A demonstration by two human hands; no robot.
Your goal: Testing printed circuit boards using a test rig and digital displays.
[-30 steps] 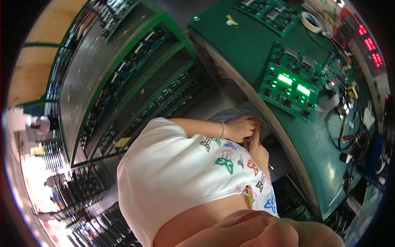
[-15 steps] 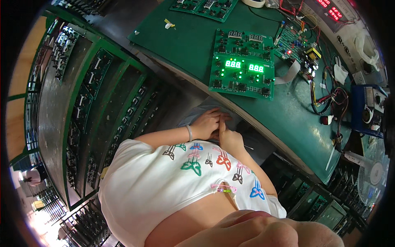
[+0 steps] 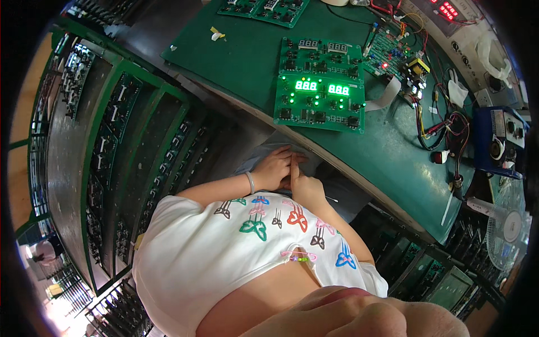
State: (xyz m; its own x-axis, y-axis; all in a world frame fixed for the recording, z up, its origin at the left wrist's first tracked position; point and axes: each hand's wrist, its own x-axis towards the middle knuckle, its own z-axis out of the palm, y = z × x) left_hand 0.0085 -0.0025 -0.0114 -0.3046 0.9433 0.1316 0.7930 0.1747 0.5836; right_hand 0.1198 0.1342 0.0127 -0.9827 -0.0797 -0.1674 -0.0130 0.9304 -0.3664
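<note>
Left hand [image 3: 273, 167]: bare, silver bracelet [image 3: 250, 182] at the wrist, fingers loosely curled, resting in the lap below the bench edge. Right hand [image 3: 305, 185]: touching the left, forefinger extended; a thin white stick [image 3: 331, 199] lies just beside it, possibly pinched, cannot tell. Green rectangular circuit board with lit green digit displays [image 3: 320, 101]: flat on the green bench mat [image 3: 236, 62], untouched. Tangle of red and black wires [image 3: 449, 129]: to its right. Green racks of circuit boards [image 3: 112, 129]: left.

Fingertips of both hands [image 3: 289, 174], tucked under bench edge [image 3: 337, 163].
</note>
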